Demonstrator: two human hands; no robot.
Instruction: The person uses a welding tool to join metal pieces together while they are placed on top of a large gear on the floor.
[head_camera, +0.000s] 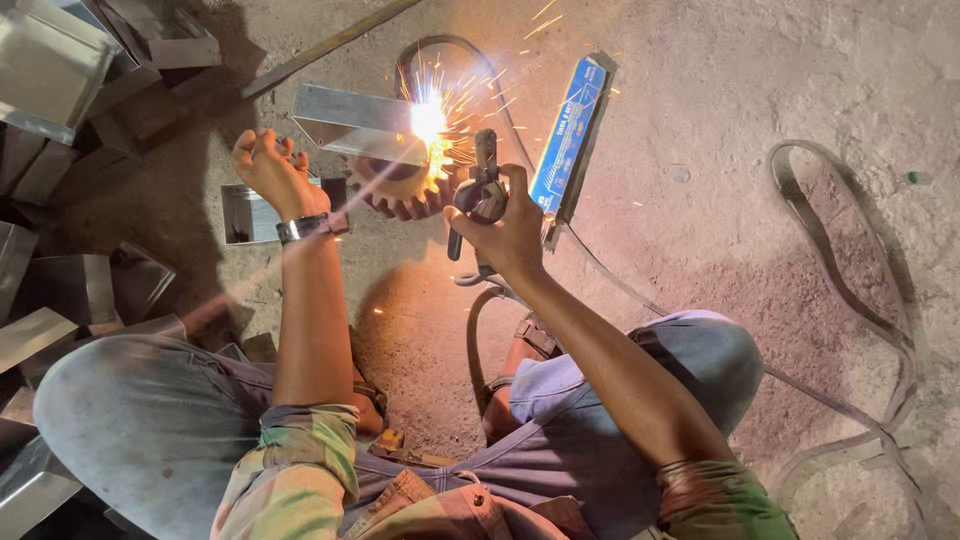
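At the arc (430, 125), on the floor (720, 120): right hand (505, 225) grips the holder (483, 185), tip on the channel (360, 125)'s near end. Left hand (268, 165), half-curled and empty, is raised left of it, clear of sparks.

Metal channel (362, 122) lies between left hand (268, 170) and right hand (505, 225), electrode box (570, 135) right of both
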